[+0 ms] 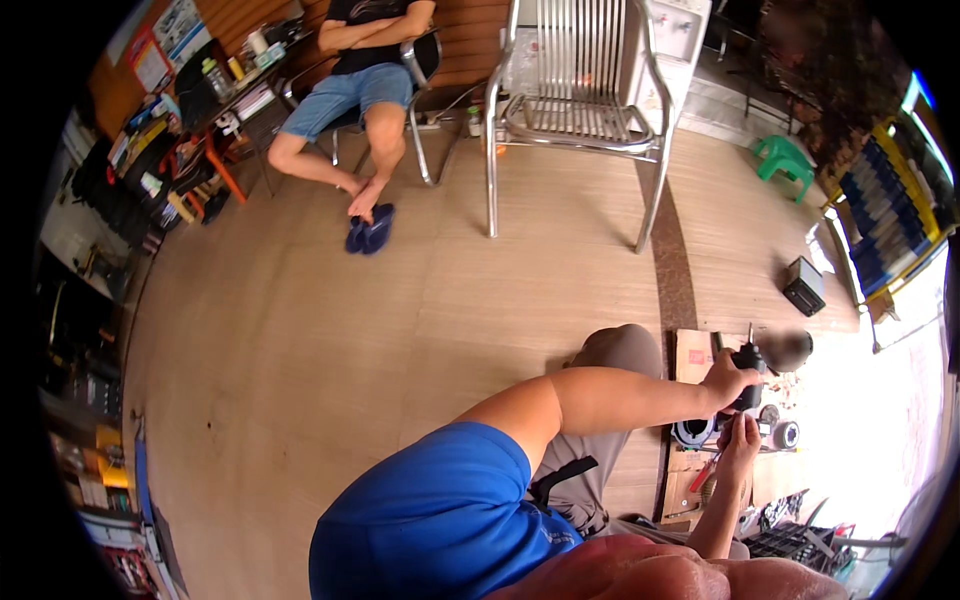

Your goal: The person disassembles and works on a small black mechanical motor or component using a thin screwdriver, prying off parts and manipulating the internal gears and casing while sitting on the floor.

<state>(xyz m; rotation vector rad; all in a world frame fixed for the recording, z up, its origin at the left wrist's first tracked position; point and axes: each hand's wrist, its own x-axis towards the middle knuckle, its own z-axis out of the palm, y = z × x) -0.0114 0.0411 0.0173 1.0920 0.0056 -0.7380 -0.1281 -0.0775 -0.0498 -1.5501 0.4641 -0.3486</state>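
Observation:
My left hand (728, 386) is wrapped round a black, roughly cylindrical body (749, 388), with a thin metal rod (752, 334) standing up at its far end. I cannot tell exactly what kind of device it is. Just below it, my right hand (740, 437) has its fingers pinched together near the body's lower end; whatever they hold is too small to make out. Around the hands lie a round blue-and-white ring part (692, 432), a pale round part with a dark centre (787, 434) and a tool with a red handle (702, 476). Cardboard (692, 357) lies beneath.
A dark box (804, 286) and a green stool (785, 166) stand beyond the cardboard. Loose tools (800, 540) lie near right, in glare. A metal chair (580, 120) stands ahead; left of it a seated person (375, 90) has folded arms. Cluttered shelves (100, 470) line the left.

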